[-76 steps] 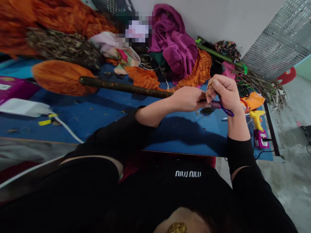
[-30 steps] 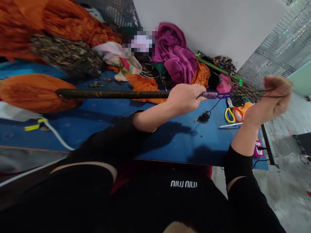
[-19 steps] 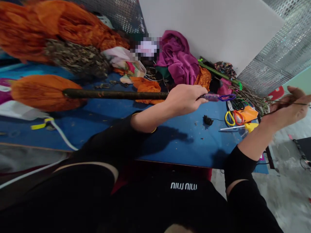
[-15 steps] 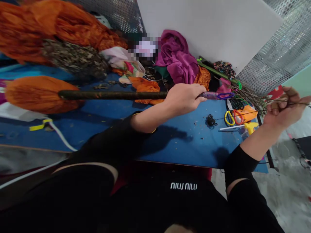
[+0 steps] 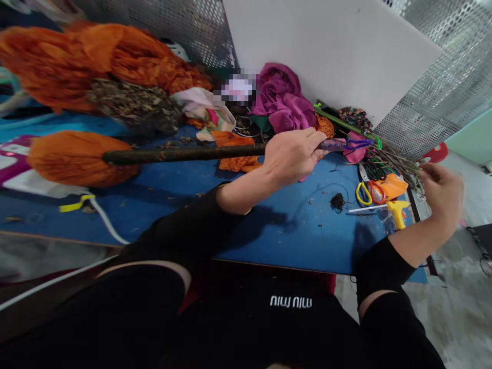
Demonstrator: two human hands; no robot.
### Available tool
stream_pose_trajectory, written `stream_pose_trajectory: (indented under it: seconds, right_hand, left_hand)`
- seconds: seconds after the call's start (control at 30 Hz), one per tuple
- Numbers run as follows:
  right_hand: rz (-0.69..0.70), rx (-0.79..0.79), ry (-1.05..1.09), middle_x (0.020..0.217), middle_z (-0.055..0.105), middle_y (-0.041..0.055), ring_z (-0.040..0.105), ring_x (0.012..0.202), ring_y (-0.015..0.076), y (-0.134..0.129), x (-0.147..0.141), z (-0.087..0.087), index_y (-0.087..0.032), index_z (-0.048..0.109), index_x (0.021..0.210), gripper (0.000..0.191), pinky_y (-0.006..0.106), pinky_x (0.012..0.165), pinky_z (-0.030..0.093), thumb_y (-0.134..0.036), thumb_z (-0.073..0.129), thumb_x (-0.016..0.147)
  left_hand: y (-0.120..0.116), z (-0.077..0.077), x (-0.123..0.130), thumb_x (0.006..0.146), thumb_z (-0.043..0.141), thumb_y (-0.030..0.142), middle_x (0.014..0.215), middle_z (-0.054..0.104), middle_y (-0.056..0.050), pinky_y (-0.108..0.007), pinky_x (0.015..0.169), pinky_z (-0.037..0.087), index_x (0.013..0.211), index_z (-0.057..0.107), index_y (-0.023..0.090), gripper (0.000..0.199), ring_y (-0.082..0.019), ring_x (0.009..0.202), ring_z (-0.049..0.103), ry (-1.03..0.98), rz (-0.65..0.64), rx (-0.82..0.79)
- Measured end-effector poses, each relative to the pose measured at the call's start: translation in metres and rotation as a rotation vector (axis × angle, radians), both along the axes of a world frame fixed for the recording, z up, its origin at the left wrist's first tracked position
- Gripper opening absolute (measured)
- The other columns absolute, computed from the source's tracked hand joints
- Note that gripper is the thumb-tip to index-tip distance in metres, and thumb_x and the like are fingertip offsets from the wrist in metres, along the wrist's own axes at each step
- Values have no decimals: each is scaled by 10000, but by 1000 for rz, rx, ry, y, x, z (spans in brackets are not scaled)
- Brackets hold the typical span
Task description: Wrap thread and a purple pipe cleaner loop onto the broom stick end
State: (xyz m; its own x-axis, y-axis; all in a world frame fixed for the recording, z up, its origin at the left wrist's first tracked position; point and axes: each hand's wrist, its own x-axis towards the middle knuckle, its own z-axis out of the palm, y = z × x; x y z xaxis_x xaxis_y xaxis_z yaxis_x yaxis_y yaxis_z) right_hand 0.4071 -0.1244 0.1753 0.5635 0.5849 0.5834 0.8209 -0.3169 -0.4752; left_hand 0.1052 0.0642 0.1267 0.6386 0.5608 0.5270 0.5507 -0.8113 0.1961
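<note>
Scissors point(image 5: 365, 178) (one handle yellow, one red) lay near yellow glue gun point(image 5: 398, 208); magenta cloth point(image 5: 286, 105) was heaped farther back.

Part of the dark stick point(image 5: 184, 154) hidden behind the left hand point(image 5: 292, 154), the right hand point(image 5: 443, 193) blurred, its grip unclear

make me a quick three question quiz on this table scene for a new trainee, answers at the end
1. What is the left grip holding?
2. True or false: the black cord tangle rests on the blue table top.
3. Which of these lies closest to the yellow glue gun?
a) magenta cloth
b) white stick
c) large crumpled orange cloth

Key
1. The dark stick.
2. True.
3. b
</note>
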Motion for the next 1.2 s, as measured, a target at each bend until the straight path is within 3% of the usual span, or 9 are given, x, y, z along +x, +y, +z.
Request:
stream_pose_trajectory:
  seconds: [0.1,0.17,0.27,0.33,0.47,0.67,0.77,0.87,1.2]
  right_hand:
    - [315,180,95,923,818,97,741,861,226,17,-25,-2,-233,837,927,162,419,839,558,-293,707,851]
    - [477,261,139,1038,819,90,756,991,216,40,-47,-10,-231,825,1030,205,410,951,574,-327,710,890]
    - [699,222,322,1222,781,70,732,1151,220,83,-77,-30,-264,740,1205,426,447,1085,562,-466,796,835]
    - [788,157,480,1045,788,40,745,1014,203,98,-91,-39,-259,735,1103,431,404,975,604,-568,811,812]
    - [805,-126,561,558,549,-47,586,530,123,81,-104,-30,-219,694,745,446,286,601,524,-624,689,931]
    - [743,381,319,840,656,49,722,933,234,70,-133,-26,-270,643,703,518,474,906,623,-703,542,969]
    - [817,423,551,638,478,10,630,687,201,88,-156,-41,-270,453,597,620,491,853,629,-755,420,981]
    - [808,450,804,555,244,-55,344,458,129,95,-169,-47,-254,274,598,608,394,682,579,-682,422,1003]
    - [768,596,1280,558,75,-96,92,431,99,106,-161,-58,-236,154,657,476,277,536,369,-336,496,973]
  left_hand:
    - [0,3,-2,1071,411,390,1099,771,-97,-372,735,478,1207,731,212,390,-272,991,722,-29,1,-19]
    - [-1,4,-2,1064,425,387,1110,773,-98,-378,748,489,1217,732,218,382,-280,1005,724,-44,-15,-43]
    - [-2,5,-3,1055,455,392,1113,773,-107,-382,762,498,1219,736,216,369,-296,1024,731,-53,-33,-71]
    - [-2,5,-3,1056,459,398,1102,773,-112,-381,754,492,1212,736,214,368,-301,1019,735,-46,-34,-72]
    - [-1,4,-1,1073,432,391,1119,780,-114,-372,744,472,1232,728,197,388,-291,1029,738,-37,-34,-41]
    - [-7,3,5,1062,467,360,1122,776,-123,-366,722,466,1247,724,172,369,-286,1006,738,20,-19,-72]
    - [-8,3,5,1054,443,344,1127,778,-140,-376,703,467,1268,717,167,390,-295,977,739,66,-9,-76]
    - [-6,3,3,1054,450,380,1168,787,-137,-373,711,474,1386,664,188,439,-295,992,744,58,-20,-64]
    - [-4,10,-7,1031,495,423,1138,820,-97,-381,763,494,1309,714,238,400,-302,1005,759,-21,2,-165]
